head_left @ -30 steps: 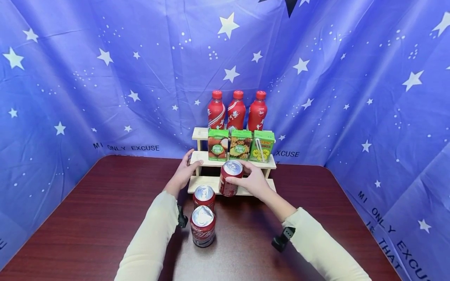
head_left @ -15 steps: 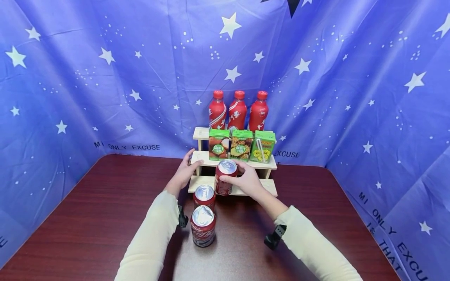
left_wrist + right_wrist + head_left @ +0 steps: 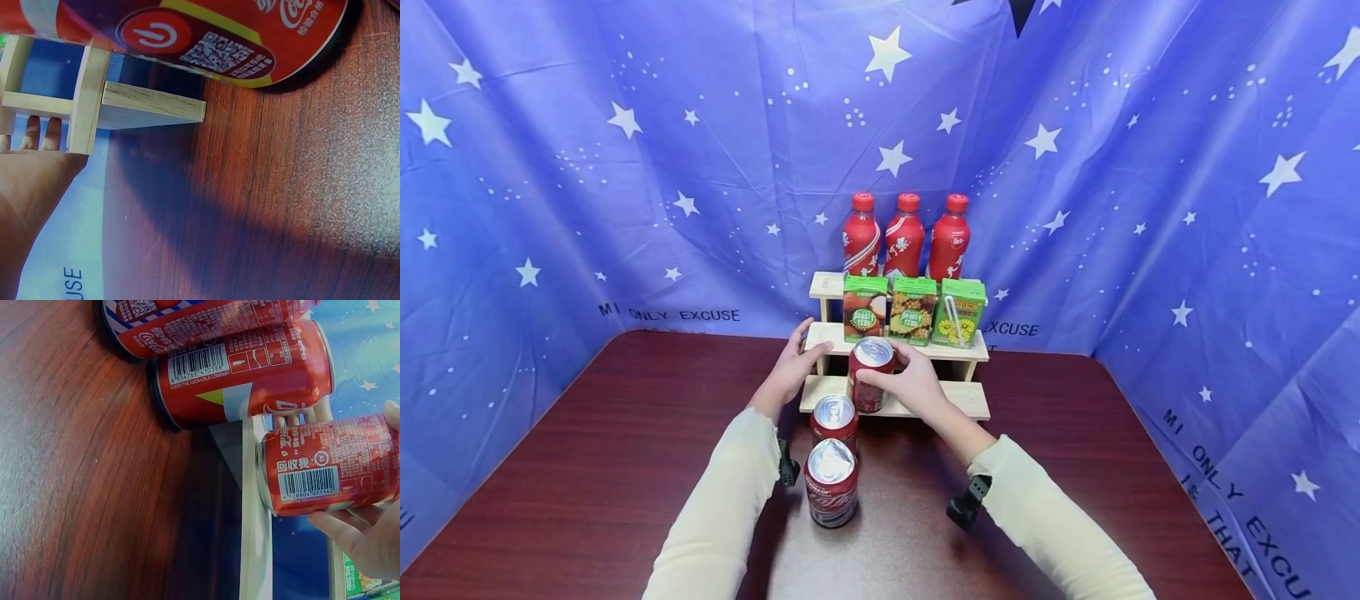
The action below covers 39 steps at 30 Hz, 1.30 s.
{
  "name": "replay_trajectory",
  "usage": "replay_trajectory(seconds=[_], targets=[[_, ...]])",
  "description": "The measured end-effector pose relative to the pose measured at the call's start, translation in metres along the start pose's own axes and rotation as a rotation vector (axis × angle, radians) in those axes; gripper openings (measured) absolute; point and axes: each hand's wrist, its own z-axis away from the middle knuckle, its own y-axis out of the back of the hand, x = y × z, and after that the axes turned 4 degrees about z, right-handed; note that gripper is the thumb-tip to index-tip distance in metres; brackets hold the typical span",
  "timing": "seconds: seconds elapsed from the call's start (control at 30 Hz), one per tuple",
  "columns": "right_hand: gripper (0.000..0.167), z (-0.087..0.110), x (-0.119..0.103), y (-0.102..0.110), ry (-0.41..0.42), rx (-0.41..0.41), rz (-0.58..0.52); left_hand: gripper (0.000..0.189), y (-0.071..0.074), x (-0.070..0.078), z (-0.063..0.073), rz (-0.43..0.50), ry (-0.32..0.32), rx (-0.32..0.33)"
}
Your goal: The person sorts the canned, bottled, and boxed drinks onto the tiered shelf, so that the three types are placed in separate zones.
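My right hand [image 3: 921,390] grips a red cola can [image 3: 871,400] from its right side, thumb in front and fingers behind. The can is upright at the left part of the lowest step of a three-step wooden stand [image 3: 955,398]. In the right wrist view the held can's [image 3: 331,465] base is right at the step. My left hand [image 3: 786,371] holds the left end of the middle step, thumb on top; in the left wrist view, fingers [image 3: 51,133] show behind the wood. Two more cola cans, a rear one [image 3: 835,415] and a front one [image 3: 832,496], stand before the stand.
Three red bottles [image 3: 904,242] stand on the top step. Three green drink cartons [image 3: 913,312] line the middle step. A dark wooden table [image 3: 625,467] carries everything, with a blue starry cloth [image 3: 715,167] behind and at the sides.
My right hand has moved the held can leftward along the lowest step, and slightly back. My left hand stays at the stand; the other two cans, bottles and cartons keep their places.
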Motion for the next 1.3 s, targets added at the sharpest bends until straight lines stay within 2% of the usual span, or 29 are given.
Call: replay_trajectory(seconds=[0.57,0.77,1.07,1.3], targets=[[0.068,-0.006,-0.001,-0.013,-0.007,0.062,0.016,0.072,-0.001,0.005,0.003,0.017,0.004,-0.022],[0.071,-0.005,0.000,-0.016,0.014,0.075,0.005,0.074,0.001,0.004,0.002,0.022,0.013,-0.038],[0.068,-0.005,0.005,-0.009,0.034,0.024,0.032,0.072,-0.001,0.002,0.001,0.036,-0.022,-0.012],[0.066,0.002,0.007,0.003,0.066,-0.018,-0.002,0.072,-0.001,0.002,0.001,0.043,-0.015,-0.016]])
